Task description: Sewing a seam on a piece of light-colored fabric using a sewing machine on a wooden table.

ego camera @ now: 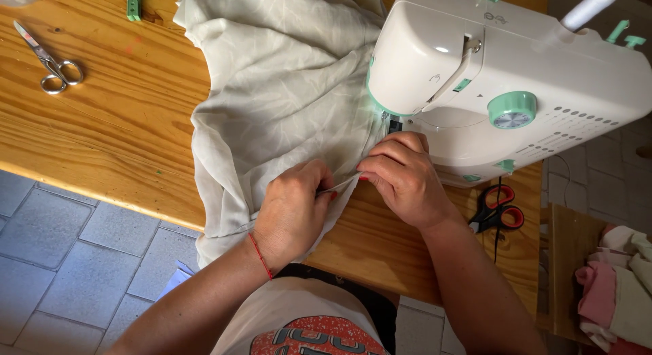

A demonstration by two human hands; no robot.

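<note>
A pale grey-green cloth (285, 90) lies spread on the wooden table (109, 131) and runs under the needle of a white and mint sewing machine (502, 76). My left hand (293, 209) pinches the cloth's folded edge near the table's front. My right hand (404, 178) grips the same edge just in front of the needle, with the edge stretched taut between both hands. A red cord circles my left wrist.
Small silver scissors (51, 63) lie at the table's far left. Red-handled black scissors (499, 209) rest right of my right wrist, near a black cable. A green clip (134, 3) sits at the top. Folded pink and white cloths (614, 294) are stacked at the lower right. Grey paving lies below.
</note>
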